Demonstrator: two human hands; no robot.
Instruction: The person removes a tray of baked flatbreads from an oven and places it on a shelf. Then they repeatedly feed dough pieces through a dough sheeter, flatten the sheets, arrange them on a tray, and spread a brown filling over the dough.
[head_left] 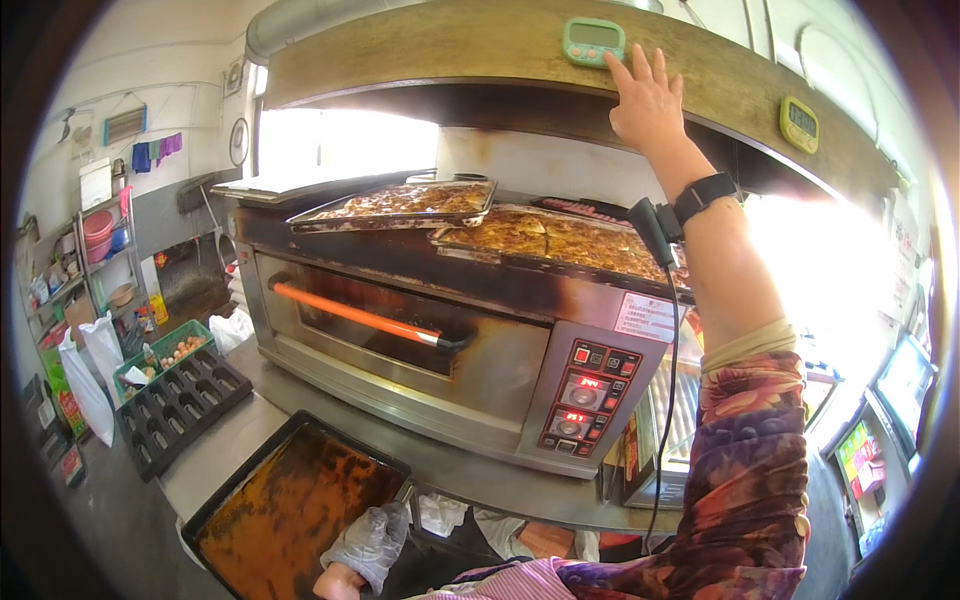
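Observation:
My right hand (648, 105) is raised high, bare, with its fingers spread. One finger reaches the lower right edge of a pale green digital timer (594, 42) fixed on the brown hood panel; whether it presses a button is hard to see. At the bottom, my left hand (368, 548) wears a crumpled clear plastic glove. It is closed at the near right side of a black rectangular baking tray (280, 515), whose bottom is coated orange-brown with dark patches. The glove partly hides its fingers. A black watch-like band with a corded device (655, 228) sits on my right wrist.
A steel deck oven (490, 385) with an orange handle and lit controls stands ahead. Trays of browned food (570, 240) lie on top. A yellow timer (799, 124) hangs further right. Left are a dark moulded pan (185, 408) and a green crate of eggs (165, 358).

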